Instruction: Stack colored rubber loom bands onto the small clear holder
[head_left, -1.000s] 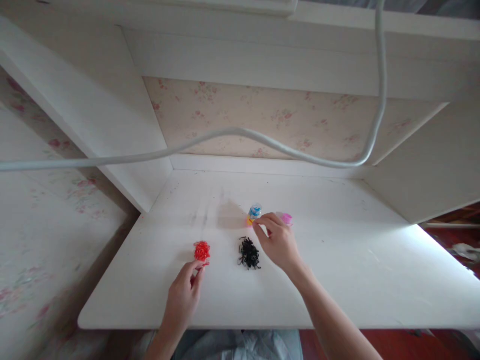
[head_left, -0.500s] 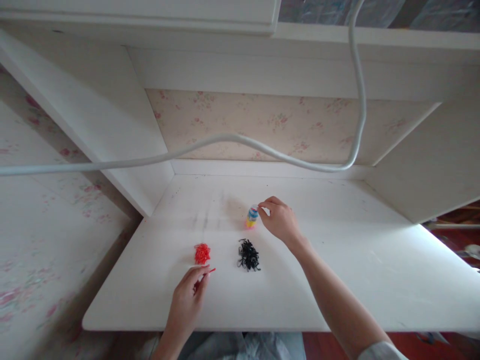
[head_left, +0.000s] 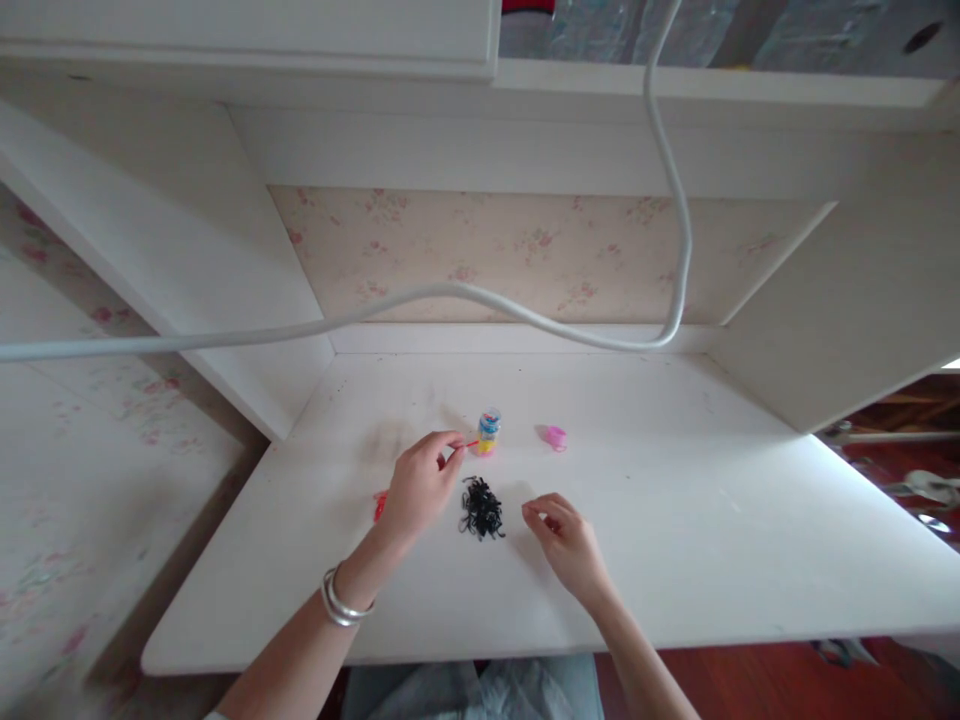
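My left hand (head_left: 424, 485) pinches a thin red rubber band (head_left: 471, 444) between thumb and fingers, its tip beside a small clear jar with a blue and yellow label (head_left: 488, 432). The jar stands upright on the table. A pile of red rubber bands (head_left: 380, 505) is mostly hidden behind my left hand. Between my hands lies a heap of black rubber bands (head_left: 482, 508). Just right of that heap is my right hand (head_left: 568, 545), fingertips pressed together; whatever they may hold is too small to see. A pink cap (head_left: 556, 437) rests right of the jar.
The white desk (head_left: 712, 540) has raised panels at the left, back and right. A pale cable (head_left: 450, 290) hangs across the view above it. A shelf (head_left: 720, 85) runs overhead. The desk's front edge is close to my lap.
My left hand has carried the red rubber band from the red pile up to the jar. My right hand has drawn back from the jar's top towards me, and the pink cap now shows.
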